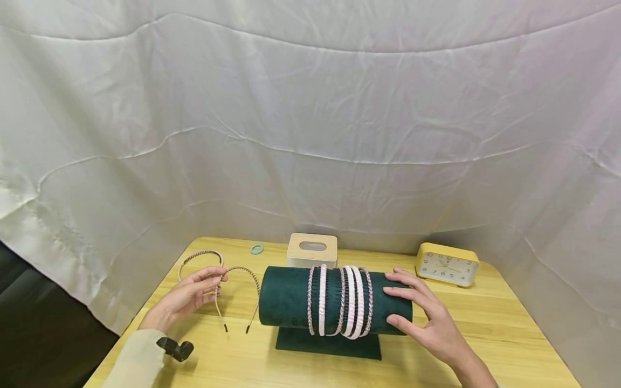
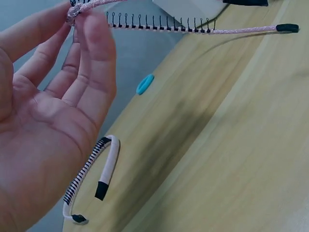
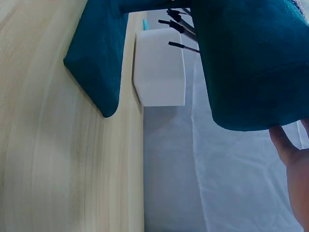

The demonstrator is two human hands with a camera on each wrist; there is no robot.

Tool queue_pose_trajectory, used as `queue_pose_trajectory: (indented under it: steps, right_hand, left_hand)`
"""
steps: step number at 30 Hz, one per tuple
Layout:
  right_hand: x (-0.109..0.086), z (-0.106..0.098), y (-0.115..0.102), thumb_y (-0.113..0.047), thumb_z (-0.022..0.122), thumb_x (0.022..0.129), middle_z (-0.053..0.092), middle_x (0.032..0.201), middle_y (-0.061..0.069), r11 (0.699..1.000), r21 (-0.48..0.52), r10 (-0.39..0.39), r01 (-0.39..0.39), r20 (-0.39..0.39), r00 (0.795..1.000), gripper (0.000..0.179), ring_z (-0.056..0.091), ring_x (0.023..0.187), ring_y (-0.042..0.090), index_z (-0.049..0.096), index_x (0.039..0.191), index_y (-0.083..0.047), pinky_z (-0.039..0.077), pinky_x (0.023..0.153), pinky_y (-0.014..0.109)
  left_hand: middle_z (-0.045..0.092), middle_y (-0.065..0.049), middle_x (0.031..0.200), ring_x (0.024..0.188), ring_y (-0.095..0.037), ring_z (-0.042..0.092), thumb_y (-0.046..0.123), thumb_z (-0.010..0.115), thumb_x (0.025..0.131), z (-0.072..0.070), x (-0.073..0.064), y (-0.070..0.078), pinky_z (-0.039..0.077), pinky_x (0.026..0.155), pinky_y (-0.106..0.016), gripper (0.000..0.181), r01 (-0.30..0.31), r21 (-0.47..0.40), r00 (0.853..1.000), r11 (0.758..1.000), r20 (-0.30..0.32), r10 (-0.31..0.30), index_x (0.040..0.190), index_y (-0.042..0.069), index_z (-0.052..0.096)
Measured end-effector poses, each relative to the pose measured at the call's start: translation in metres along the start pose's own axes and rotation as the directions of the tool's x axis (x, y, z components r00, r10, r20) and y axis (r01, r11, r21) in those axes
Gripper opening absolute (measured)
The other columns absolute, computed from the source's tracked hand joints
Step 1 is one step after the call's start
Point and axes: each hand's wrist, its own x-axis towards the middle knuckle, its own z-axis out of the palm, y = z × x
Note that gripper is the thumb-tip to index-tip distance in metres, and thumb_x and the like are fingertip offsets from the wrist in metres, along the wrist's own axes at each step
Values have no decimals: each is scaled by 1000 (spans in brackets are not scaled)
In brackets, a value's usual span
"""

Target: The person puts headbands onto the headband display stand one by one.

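Observation:
My left hand point(image 1: 196, 291) pinches a thin pink headband point(image 1: 255, 280) between thumb and fingers, its two black-tipped ends hanging down. Black teeth line this headband's inner side in the left wrist view. Behind that hand, a second toothed headband point(image 2: 110, 162) lies on the table. A dark green velvet roll point(image 1: 286, 296) on a flat base carries several pink and white headbands point(image 1: 351, 302) side by side. At the roll's right end, my right hand point(image 1: 427, 318) rests with fingers and thumb spread against it. Most of the right hand is outside its own wrist view.
Behind the roll stands a white tissue box point(image 1: 296, 253) with a wooden lid. A small blue ring point(image 1: 257, 249) lies at the back left. The yellow alarm clock point(image 1: 448, 264) is at the back right. A pale curtain point(image 1: 339, 118) hangs around the wooden table point(image 1: 485, 334).

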Motion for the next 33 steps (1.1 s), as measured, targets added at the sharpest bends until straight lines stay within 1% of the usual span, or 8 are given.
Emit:
queue_pose_trajectory:
  steps: [3, 6, 12, 15, 20, 23, 26, 33]
  right_hand:
    - [0, 0, 0, 12, 91, 75, 59, 155, 17, 1000, -3, 4, -4, 1, 1000, 68, 42, 159, 18, 73, 137, -10, 31, 127, 17]
    - [1, 0, -1, 12, 91, 75, 59, 155, 18, 1000, -4, 4, -4, 2, 1000, 68, 42, 159, 18, 73, 137, -10, 32, 127, 17]
    - [1, -1, -2, 12, 91, 75, 59, 155, 18, 1000, -2, 4, -4, 2, 1000, 68, 43, 158, 18, 73, 137, -10, 32, 127, 17]
    - [1, -1, -3, 11, 91, 75, 60, 155, 17, 1000, -6, 7, -7, 3, 1000, 68, 43, 158, 18, 73, 137, -10, 31, 127, 17]
    - [1, -1, -4, 11, 90, 77, 59, 156, 15, 1000, -6, 31, -31, 10, 999, 67, 42, 158, 16, 73, 137, -11, 32, 127, 15]
    - [1, -1, -5, 11, 90, 78, 59, 156, 13, 999, -8, 44, -44, 13, 999, 66, 42, 158, 16, 73, 137, -12, 32, 126, 15]
    - [1, -1, -5, 11, 89, 78, 59, 156, 15, 999, -10, 49, -49, 14, 999, 65, 42, 158, 16, 73, 137, -12, 32, 126, 15]
    - [1, -1, -6, 11, 89, 78, 59, 157, 12, 999, -12, 48, -48, 13, 999, 65, 42, 158, 16, 73, 137, -12, 31, 126, 15]
  left_hand:
    - [65, 4, 135, 106, -6, 68, 4, 45, 115, 5, -1, 3, 61, 96, -27, 36, -5, 29, 1000, 1000, -11, 6, 141, 18, 67]
    - [64, 5, 133, 108, -6, 67, 4, 47, 115, 9, -3, 7, 61, 95, -27, 35, -17, 50, 1000, 999, -23, 18, 141, 18, 66]
    - [65, 8, 134, 112, -5, 65, 3, 46, 115, 15, -5, 15, 61, 92, -26, 38, -62, 66, 998, 996, -22, 64, 140, 23, 67]
    - [66, 9, 136, 112, -6, 65, 3, 47, 115, 17, -6, 18, 61, 90, -26, 38, -75, 101, 997, 992, -28, 78, 141, 23, 67]
    - [68, 8, 135, 112, -7, 67, 1, 51, 113, 22, -7, 24, 63, 88, -27, 38, -74, 171, 995, 983, -60, 85, 141, 21, 66]
    - [70, 6, 134, 110, -8, 69, 1, 53, 112, 27, -7, 27, 64, 86, -29, 37, -93, 206, 992, 974, -70, 110, 142, 18, 65]
    - [70, 4, 135, 109, -9, 69, 1, 54, 112, 32, -7, 30, 63, 85, -29, 36, -121, 237, 987, 964, -72, 142, 145, 14, 62]
    - [72, 5, 132, 106, -7, 70, -3, 55, 110, 42, -8, 36, 64, 84, -29, 38, -197, 298, 971, 934, -73, 228, 148, -1, 57]
